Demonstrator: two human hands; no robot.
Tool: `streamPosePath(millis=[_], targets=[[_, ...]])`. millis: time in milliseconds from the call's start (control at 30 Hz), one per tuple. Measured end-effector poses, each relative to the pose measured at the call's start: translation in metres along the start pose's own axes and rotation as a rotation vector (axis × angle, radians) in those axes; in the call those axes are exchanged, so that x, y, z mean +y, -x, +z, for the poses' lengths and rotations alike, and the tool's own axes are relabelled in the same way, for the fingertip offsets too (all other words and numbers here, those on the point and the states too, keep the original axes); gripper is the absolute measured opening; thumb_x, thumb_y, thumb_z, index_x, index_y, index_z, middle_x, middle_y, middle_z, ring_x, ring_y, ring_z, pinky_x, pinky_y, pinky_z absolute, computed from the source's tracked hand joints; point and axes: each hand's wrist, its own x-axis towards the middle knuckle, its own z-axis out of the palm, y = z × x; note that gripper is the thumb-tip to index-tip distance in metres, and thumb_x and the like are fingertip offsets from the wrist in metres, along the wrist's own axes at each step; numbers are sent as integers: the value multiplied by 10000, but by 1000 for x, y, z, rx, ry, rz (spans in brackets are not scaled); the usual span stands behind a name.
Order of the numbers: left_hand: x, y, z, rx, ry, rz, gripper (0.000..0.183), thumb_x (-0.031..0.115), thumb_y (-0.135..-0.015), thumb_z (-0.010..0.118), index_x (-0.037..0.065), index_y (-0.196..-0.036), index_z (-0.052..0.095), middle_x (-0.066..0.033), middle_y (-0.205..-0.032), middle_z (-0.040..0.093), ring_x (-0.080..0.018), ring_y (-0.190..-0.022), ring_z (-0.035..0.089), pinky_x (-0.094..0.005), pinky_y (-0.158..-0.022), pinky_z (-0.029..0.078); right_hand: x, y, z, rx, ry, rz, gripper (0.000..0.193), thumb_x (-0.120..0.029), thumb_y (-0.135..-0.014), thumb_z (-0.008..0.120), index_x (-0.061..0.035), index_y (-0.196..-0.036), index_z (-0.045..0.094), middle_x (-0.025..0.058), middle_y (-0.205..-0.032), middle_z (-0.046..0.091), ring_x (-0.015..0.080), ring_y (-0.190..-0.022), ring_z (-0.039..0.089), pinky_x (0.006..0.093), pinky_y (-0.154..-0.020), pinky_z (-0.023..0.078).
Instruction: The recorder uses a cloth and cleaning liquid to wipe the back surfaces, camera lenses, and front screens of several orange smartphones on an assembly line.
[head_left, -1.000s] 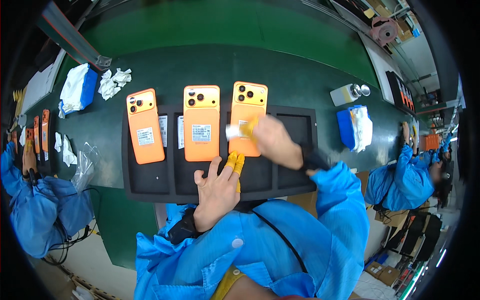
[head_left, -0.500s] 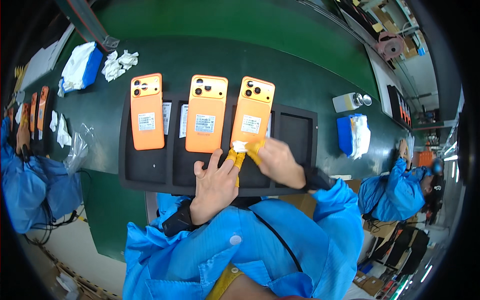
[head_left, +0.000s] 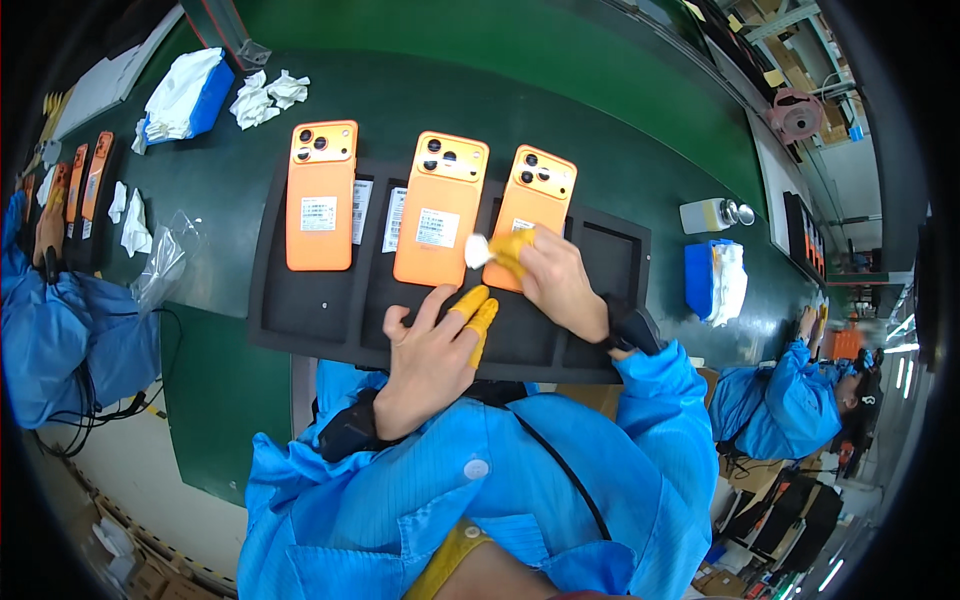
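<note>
hands at orange phone, white wipe in the right

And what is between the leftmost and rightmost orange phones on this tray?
In the head view: the middle orange phone, two white slips, and the white wipe held in the right hand.

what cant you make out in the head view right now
Head view, lower part of the label on the right phone: hidden by the right hand and its yellow finger covers.
Head view, gripped part of the white wipe: hidden by that hand's fingers.
Head view, undersides of all three phones: hidden by their upturned backs.
Head view, print on the labels: too small.
Head view, far-left co-worker: cut off by the dark rim.
</note>
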Motion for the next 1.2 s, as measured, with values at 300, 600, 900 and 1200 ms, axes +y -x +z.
streamPosePath(millis=[300,600,900,1200], targets=[[-29,16,-22,94,-200,-204,223,118,-718,683,81,-937,695,-23,-1051,618,-239,-1191,453,-461,-831,218,2,-6,-16,-130,-12,-86,230,-26,-690,676,-29,-914,623,123,-773,572,307,-736,587,404,-620,508],[-28,21,-15,164,-242,-264,167,155,-642,700,104,-800,687,-13,-901,579,-239,-1168,459,-455,-796,212,-6,-60,52,53,152,1,241,84,-699,532,3,-920,580,175,-769,496,356,-752,530,437,-681,466],[-30,18,-16,169,-225,-224,171,141,-660,696,74,-817,707,-31,-886,592,-233,-1119,482,-450,-780,209,3,-117,50,110,12,-99,273,74,-712,551,-19,-968,571,145,-854,565,323,-846,568,415,-731,484],[-32,19,-10,211,-244,-227,98,181,-647,699,97,-695,683,-13,-864,573,-235,-1122,490,-453,-781,203,22,-99,32,101,117,33,193,70,-756,562,19,-941,567,187,-852,533,374,-773,557,439,-665,463]])
